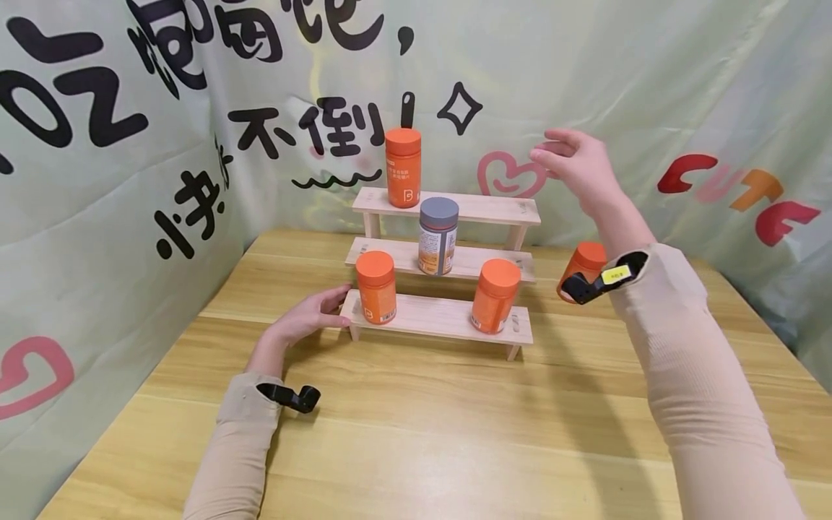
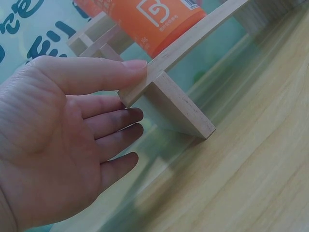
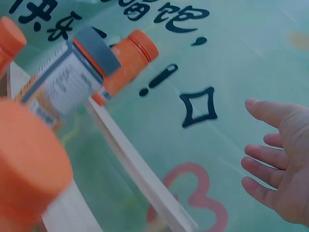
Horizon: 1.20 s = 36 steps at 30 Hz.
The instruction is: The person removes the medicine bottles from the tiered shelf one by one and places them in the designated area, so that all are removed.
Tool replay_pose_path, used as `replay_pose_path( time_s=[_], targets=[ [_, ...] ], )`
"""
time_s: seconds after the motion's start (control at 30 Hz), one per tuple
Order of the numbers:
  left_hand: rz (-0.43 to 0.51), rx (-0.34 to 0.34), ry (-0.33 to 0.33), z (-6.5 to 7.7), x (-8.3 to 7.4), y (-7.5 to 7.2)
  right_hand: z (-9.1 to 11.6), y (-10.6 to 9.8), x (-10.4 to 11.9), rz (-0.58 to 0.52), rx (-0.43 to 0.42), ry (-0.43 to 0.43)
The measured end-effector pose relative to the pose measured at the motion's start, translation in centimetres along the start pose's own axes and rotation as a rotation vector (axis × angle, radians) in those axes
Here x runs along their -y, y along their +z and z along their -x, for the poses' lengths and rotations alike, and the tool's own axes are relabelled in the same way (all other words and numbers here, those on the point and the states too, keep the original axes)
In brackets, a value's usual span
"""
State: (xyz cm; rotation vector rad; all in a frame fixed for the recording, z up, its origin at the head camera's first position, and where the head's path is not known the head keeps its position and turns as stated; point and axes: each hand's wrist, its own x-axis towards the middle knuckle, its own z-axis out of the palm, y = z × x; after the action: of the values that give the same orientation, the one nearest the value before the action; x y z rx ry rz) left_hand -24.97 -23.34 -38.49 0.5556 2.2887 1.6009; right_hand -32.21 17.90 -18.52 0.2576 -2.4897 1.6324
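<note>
A three-step wooden display rack (image 1: 432,315) stands on the table. At the left end of its lowest step is my left hand (image 1: 318,312); in the left wrist view the thumb (image 2: 133,65) lies on the board's corner and the index finger is under it, pinching the end. My right hand (image 1: 578,167) is raised in the air right of the top step, fingers apart and holding nothing. An orange jar (image 1: 403,170) stands on the top step, a grey-lidded jar (image 1: 438,238) on the middle one. The lowest step carries a left orange jar (image 1: 376,289) and a right orange jar (image 1: 496,297).
Another orange jar (image 1: 588,261) stands on the table (image 1: 403,433) right of the rack, partly hidden by the right wrist's camera (image 1: 585,287). A pale printed curtain (image 1: 624,79) hangs behind and along the sides.
</note>
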Motion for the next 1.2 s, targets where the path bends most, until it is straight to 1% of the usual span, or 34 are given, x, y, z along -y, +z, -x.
replay_pose_path(
  time_s=[0.2,0.4,0.6,0.8,1.03,1.2],
  targets=[
    [-0.001,-0.002,0.003,-0.1,0.0,-0.1,-0.8,2.3,1.8,-0.044,0.026,-0.018],
    [0.0,0.007,0.011,-0.2,0.0,0.0,-1.1,4.6,3.1,-0.017,0.07,-0.028],
    [-0.002,0.005,0.005,-0.1,-0.1,0.0,-1.5,6.6,3.7,-0.007,0.129,-0.005],
    [-0.013,0.007,0.013,-0.2,-0.2,0.1,-2.3,8.3,4.4,0.025,0.142,-0.037],
    [-0.004,-0.002,0.008,-0.2,-0.1,0.1,-3.1,10.8,5.4,0.04,0.178,-0.034],
    [0.008,0.0,0.01,-0.1,0.0,0.0,-3.5,12.4,5.5,0.049,0.202,-0.041]
  ],
)
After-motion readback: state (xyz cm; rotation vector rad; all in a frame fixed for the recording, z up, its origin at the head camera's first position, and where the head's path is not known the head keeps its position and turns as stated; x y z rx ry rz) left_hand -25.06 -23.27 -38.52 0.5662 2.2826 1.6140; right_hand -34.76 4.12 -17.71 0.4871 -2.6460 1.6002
